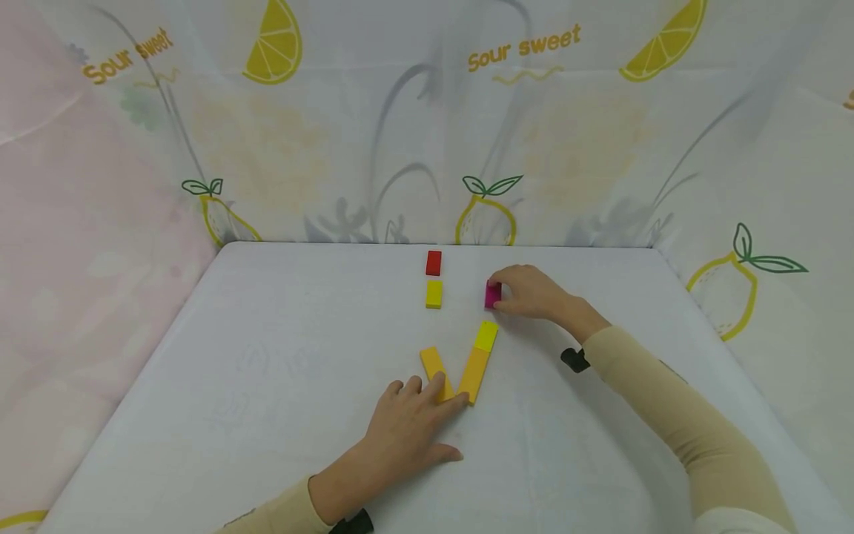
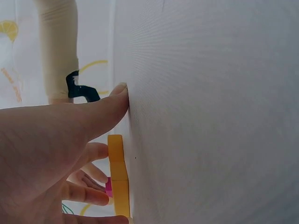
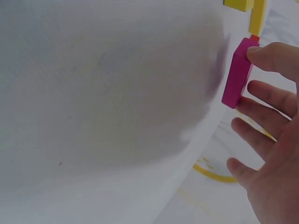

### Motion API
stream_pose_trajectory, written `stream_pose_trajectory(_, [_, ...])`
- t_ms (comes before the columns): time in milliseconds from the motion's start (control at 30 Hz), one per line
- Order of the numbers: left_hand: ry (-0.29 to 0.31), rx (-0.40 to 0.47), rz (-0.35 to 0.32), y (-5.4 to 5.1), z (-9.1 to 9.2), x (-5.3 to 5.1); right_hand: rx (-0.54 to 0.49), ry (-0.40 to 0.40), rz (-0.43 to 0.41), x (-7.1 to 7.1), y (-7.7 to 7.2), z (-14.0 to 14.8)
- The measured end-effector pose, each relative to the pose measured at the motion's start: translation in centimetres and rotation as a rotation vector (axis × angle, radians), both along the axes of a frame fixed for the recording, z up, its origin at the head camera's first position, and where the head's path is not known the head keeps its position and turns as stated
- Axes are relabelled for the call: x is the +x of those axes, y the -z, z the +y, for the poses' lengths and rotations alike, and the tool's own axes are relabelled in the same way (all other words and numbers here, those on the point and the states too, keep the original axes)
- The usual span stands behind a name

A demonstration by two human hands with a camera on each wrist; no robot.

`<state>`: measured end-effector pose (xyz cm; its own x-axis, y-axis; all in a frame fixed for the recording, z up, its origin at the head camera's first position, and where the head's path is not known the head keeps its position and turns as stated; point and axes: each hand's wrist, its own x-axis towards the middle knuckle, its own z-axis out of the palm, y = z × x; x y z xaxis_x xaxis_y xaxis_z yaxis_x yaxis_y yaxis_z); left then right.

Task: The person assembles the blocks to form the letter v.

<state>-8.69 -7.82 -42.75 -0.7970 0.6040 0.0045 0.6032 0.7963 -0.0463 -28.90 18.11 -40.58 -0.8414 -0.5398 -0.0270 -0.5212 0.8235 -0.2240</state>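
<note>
In the head view a magenta block (image 1: 492, 295) is pinched between thumb and fingers of the right hand (image 1: 534, 295); the right wrist view shows the same block (image 3: 237, 77) held by its ends. The left hand (image 1: 408, 429) lies spread on the table, its fingertips touching two orange blocks: a left one (image 1: 432, 362) and a right one (image 1: 474, 374). These orange blocks slant towards each other at their near ends. A yellow block (image 1: 486, 336) adjoins the far end of the right orange one, below the magenta block.
Further back, left of the right hand, a second yellow block (image 1: 434, 294) lies with a red block (image 1: 434, 262) behind it. The white table (image 1: 300, 319) ends at a patterned cloth backdrop (image 1: 373, 111). A dark strap (image 1: 575, 360) hangs at the right wrist.
</note>
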Motion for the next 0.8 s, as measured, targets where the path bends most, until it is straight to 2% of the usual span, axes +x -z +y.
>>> stream_pose_trajectory(267, [-0.001,-0.005,0.000,0.0,0.0,0.0,0.001,-0.004,0.006,0.2,0.3,0.3])
stream_pose_trajectory(633, [-0.002,-0.014,-0.003,-0.1,0.1,0.0,0.037,0.017,0.040,1.4,0.4,0.1])
stream_pose_trajectory(800, [-0.003,-0.012,0.016,-0.2,0.1,0.1,0.040,0.014,0.054,1.8,0.6,0.1])
